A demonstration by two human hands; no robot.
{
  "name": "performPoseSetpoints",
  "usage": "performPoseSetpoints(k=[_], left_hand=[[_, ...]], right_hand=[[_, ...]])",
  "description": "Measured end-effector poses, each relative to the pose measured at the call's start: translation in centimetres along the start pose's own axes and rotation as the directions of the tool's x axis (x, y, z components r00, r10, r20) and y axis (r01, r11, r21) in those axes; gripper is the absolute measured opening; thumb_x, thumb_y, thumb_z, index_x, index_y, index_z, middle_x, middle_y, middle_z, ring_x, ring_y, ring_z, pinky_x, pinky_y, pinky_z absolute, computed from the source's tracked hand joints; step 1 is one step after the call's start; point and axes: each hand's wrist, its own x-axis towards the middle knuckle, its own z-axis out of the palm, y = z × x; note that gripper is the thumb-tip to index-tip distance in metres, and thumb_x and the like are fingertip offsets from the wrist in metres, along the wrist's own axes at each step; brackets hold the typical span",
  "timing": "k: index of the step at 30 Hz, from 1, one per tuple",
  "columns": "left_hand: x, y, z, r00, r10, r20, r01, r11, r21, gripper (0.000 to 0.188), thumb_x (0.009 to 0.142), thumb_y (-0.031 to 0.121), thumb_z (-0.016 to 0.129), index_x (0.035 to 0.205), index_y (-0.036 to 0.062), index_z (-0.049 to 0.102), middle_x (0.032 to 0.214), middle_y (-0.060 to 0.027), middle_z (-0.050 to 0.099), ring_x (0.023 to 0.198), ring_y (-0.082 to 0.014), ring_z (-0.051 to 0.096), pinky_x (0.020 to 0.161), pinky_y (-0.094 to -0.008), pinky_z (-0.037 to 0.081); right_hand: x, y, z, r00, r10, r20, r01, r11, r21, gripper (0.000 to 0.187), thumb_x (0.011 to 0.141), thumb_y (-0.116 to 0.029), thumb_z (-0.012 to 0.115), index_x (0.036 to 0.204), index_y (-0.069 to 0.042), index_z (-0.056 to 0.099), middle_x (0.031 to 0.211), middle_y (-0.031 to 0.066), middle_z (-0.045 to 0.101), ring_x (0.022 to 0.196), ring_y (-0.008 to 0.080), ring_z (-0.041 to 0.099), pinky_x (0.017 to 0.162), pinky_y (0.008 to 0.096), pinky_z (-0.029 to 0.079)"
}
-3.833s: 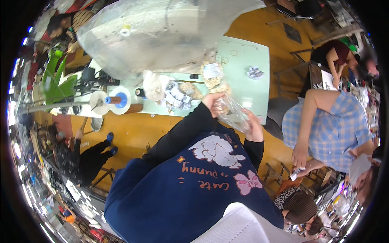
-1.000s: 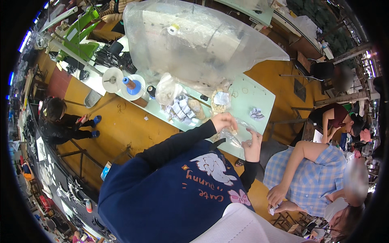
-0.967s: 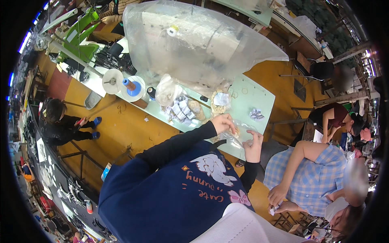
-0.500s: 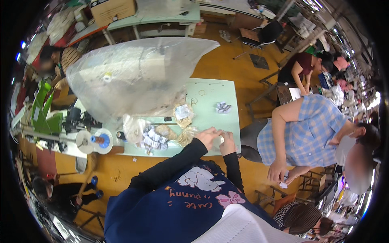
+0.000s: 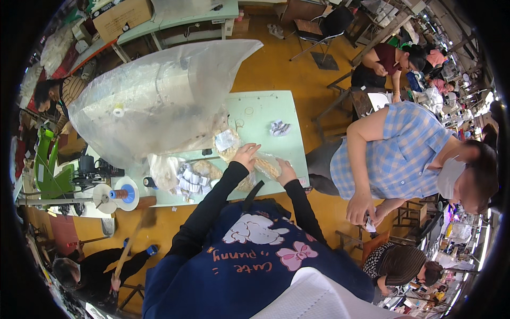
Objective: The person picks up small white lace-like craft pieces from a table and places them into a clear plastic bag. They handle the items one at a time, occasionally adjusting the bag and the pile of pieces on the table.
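A small clear plastic bag (image 5: 267, 167) with tan pieces inside lies between my hands near the front of the pale green table (image 5: 271, 103). My right hand (image 5: 287, 173) is closed around its right end. My left hand (image 5: 246, 156), fingers stretched out, is at the bag's left end. Just beyond it rests another bag of tan pieces (image 5: 226, 140) with a white label on top. To the left lie a pile of small white-and-grey labels (image 5: 192, 179) and a crumpled white plastic bag (image 5: 163, 171). A smaller bundle of labels (image 5: 279, 128) sits farther back.
A large translucent plastic sheet (image 5: 154, 95) covers a bulky pile at the table's back left. Thread spools (image 5: 123, 194) and a green machine (image 5: 47, 159) stand at left. A co-worker in a checked shirt (image 5: 390, 151) stands close on the right. Another person holds a broom (image 5: 130, 247).
My hands have moved apart, showing the bag of tan pieces between them. The view has shifted slightly. The co-worker at right has brought both hands together around a small white piece.
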Motion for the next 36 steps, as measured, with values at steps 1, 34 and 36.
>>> performPoseSetpoints(k=[1, 34, 36], left_hand=[[-1.0, -0.6, -0.2, 0.999, -0.037, 0.013, 0.038, 0.998, -0.041, 0.050, 0.077, 0.000, 0.060, 0.125, 0.0104, 0.061, 0.120, -0.0131, 0.059, 0.110, -0.0339, 0.057, 0.098, -0.0405, 0.047], [-25.4, -12.5, -6.7, 0.426, -0.779, -0.461, 0.733, 0.595, -0.329, 0.054, 0.066, 0.022, 0.087, 0.110, 0.0064, 0.059, 0.092, -0.0075, 0.067, 0.086, -0.0180, 0.064, 0.074, -0.0327, 0.051], [-26.6, -11.4, -7.2, 0.310, -0.927, -0.213, 0.601, 0.364, -0.711, 0.045, 0.072, 0.015, 0.083, 0.110, 0.0054, 0.060, 0.098, -0.0094, 0.069, 0.084, -0.0159, 0.066, 0.068, -0.0311, 0.053]], right_hand=[[0.6, 1.1, 1.4, 0.998, 0.052, 0.030, -0.049, 0.995, -0.092, 0.079, 0.062, 0.007, 0.073, 0.136, -0.005, 0.047, 0.120, 0.0212, 0.056, 0.114, 0.0391, 0.054, 0.097, 0.0410, 0.046], [3.7, -18.8, 19.6, 0.679, -0.597, 0.428, 0.603, 0.785, 0.138, 0.056, 0.081, -0.014, 0.070, 0.133, -0.019, 0.050, 0.132, 0.0168, 0.048, 0.101, 0.0374, 0.062, 0.084, 0.0441, 0.052], [4.0, -19.1, 21.0, 0.713, -0.428, 0.555, 0.524, 0.852, -0.016, 0.061, 0.081, -0.017, 0.070, 0.136, -0.024, 0.046, 0.135, 0.0156, 0.045, 0.107, 0.0398, 0.061, 0.087, 0.0462, 0.051]])
